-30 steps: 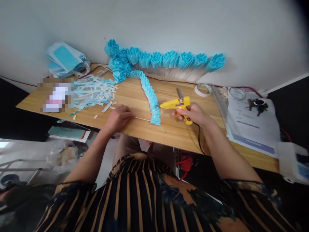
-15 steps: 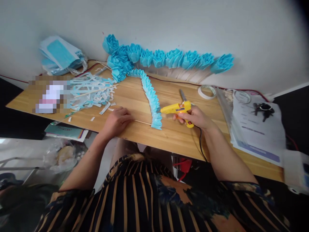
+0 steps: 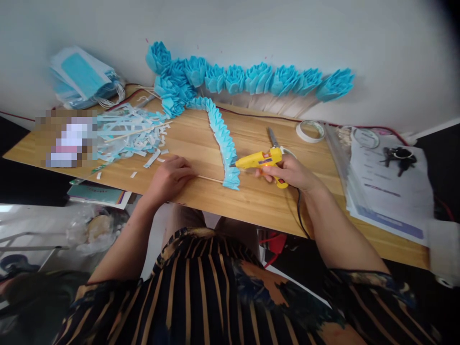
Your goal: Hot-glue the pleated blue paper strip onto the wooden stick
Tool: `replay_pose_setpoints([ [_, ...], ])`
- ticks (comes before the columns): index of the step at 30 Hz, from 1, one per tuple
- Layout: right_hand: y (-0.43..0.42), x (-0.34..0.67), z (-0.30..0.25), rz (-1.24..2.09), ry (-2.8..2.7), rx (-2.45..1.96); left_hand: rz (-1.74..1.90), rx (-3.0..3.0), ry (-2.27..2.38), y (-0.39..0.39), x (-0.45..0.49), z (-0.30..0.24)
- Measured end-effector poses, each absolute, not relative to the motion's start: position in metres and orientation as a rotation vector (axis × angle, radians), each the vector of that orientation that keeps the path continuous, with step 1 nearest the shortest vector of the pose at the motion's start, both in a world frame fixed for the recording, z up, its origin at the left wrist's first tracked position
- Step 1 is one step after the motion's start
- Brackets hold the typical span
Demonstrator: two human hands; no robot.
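My left hand (image 3: 174, 177) rests on the table's near side, its fingers closed on a thin wooden stick (image 3: 209, 179). The stick's far end meets the bottom of a long pleated strip of light blue petals (image 3: 222, 136), which curves back across the wood. In my right hand (image 3: 289, 170) is a yellow glue gun (image 3: 260, 159) with an orange trigger. Its nozzle points left and is at the strip's lower right edge; whether it touches I cannot tell. A black cord runs down from the gun's grip.
Blue flowers (image 3: 258, 77) on sticks line the wall. Face masks (image 3: 84, 76) and cut scraps (image 3: 132, 132) are at left. Scissors (image 3: 272, 136) lie behind the glue gun. A tape roll (image 3: 310, 131), papers (image 3: 391, 187) and keys (image 3: 398, 158) are at right.
The glue gun's nozzle has shifted slightly left and down along the strip's edge. My left hand keeps its hold on the stick. The whole view has shifted a little.
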State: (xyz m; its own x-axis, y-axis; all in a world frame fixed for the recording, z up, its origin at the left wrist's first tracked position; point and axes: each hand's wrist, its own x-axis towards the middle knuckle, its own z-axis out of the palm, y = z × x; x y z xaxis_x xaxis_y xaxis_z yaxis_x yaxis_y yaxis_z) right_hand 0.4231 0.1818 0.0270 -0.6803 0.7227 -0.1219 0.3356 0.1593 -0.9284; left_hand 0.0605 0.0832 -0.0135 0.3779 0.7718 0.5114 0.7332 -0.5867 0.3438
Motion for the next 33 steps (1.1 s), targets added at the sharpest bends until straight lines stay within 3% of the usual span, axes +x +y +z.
replay_pose_setpoints([
  [33, 0.179, 0.4191, 0.0302, 1.625, -2.101, -0.959, 1.006, 2.57, 1.383, 0.0836, 0.0598, -0.0137],
])
